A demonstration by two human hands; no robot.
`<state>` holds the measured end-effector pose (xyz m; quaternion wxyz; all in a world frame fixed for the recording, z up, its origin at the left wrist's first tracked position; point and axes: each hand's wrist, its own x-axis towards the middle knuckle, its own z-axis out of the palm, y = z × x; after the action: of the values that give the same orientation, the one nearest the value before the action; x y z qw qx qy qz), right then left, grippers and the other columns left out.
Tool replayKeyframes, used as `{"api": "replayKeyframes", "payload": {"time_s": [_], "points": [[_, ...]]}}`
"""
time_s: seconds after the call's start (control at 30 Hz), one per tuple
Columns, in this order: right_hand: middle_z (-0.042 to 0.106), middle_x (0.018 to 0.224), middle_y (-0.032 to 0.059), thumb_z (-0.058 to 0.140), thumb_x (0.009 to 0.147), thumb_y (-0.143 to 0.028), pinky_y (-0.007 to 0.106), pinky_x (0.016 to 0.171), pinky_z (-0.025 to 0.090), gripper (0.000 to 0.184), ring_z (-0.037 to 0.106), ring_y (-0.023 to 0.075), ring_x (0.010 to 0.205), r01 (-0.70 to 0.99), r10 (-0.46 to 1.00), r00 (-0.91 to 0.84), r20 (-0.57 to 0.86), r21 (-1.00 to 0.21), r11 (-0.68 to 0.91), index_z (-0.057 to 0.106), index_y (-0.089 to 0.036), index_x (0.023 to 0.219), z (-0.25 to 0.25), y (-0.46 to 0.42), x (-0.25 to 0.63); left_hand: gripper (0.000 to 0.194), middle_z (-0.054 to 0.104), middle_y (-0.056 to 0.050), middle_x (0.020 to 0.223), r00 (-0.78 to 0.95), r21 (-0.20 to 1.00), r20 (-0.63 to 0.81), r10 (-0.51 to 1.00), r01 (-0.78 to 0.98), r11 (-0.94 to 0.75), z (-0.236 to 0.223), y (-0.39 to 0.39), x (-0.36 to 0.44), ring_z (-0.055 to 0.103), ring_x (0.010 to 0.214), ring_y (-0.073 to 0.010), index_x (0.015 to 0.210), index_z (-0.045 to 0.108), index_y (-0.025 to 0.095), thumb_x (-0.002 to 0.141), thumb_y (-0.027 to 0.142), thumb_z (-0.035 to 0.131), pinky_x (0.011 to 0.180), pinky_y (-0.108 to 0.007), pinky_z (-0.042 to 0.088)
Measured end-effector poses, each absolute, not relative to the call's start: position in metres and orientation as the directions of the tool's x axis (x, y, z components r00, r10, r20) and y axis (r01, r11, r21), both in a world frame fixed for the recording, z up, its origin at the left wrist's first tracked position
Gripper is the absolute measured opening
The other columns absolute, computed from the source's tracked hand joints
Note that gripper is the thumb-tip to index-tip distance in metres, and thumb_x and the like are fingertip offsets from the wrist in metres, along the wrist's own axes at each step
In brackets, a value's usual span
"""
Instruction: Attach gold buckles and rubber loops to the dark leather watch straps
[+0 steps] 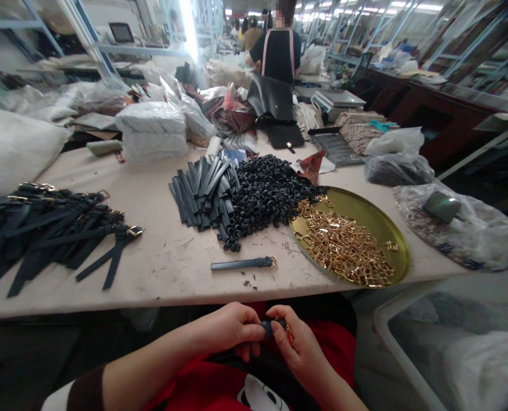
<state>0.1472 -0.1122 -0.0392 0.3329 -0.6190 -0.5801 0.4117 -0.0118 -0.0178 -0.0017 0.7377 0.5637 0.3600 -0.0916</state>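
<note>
Below the table's front edge, over my lap, my left hand (230, 330) and my right hand (294, 342) meet and pinch a small dark strap piece (270, 327); a gold buckle glints by my right fingers. Both hands are closed on it. On the table (160, 268) just ahead lies one finished dark strap with a gold buckle (243, 264). Behind it sit a stack of dark flat straps (205, 191), a heap of small black loops (265, 194) and a round gold tray (365, 214) filled with gold buckles.
A pile of finished buckled straps (52, 228) spreads at the left. White sacks (12, 148), plastic bags (463, 225) and black leather goods (273, 105) crowd the back and right. A person in a black top stands at the far end (277, 51). A pale bin (451, 342) sits at lower right.
</note>
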Motion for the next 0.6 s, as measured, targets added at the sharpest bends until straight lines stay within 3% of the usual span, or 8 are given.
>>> {"api": "replayKeyframes", "payload": {"time_s": [0.17, 0.37, 0.6], "points": [[0.058, 0.082, 0.0015, 0.035, 0.087, -0.031, 0.022, 0.063, 0.042, 0.022, 0.055, 0.0108, 0.069, 0.438, 0.989, -0.088, -0.117, -0.897, -0.067, 0.047, -0.02, 0.102, -0.035, -0.114, 0.15, 0.02, 0.056, 0.001, 0.059, 0.718, 0.768, -0.635, 0.285, 0.547, 0.333, 0.004, -0.02, -0.008, 0.048, 0.045, -0.0071, 0.064, 0.049, 0.015, 0.072, 0.033, 0.049, 0.044, -0.017, 0.035], [0.056, 0.073, 0.0001, 0.032, 0.088, -0.034, 0.021, 0.056, 0.043, 0.025, 0.053, 0.0101, 0.061, 0.44, 0.995, 0.008, -0.102, -0.893, -0.095, 0.045, -0.019, 0.103, -0.035, -0.115, 0.146, 0.016, 0.056, 0.001, 0.061, 0.748, 0.803, -0.596, 0.292, 0.547, 0.237, 0.01, -0.019, -0.004, 0.052, 0.05, -0.0087, 0.066, 0.049, 0.015, 0.073, 0.028, 0.044, 0.048, -0.018, 0.039], [0.064, 0.084, 0.0042, 0.034, 0.086, -0.025, 0.024, 0.064, 0.046, 0.022, 0.061, 0.0139, 0.074, 0.629, 0.993, -0.046, 0.111, -0.769, 0.115, 0.045, -0.02, 0.104, -0.029, -0.105, 0.144, 0.022, 0.052, 0.003, 0.054, 0.73, 0.791, -0.576, 0.367, 0.611, 0.025, 0.018, -0.014, -0.008, 0.05, 0.046, -0.0085, 0.066, 0.05, 0.015, 0.076, 0.032, 0.04, 0.044, -0.017, 0.035]]}}
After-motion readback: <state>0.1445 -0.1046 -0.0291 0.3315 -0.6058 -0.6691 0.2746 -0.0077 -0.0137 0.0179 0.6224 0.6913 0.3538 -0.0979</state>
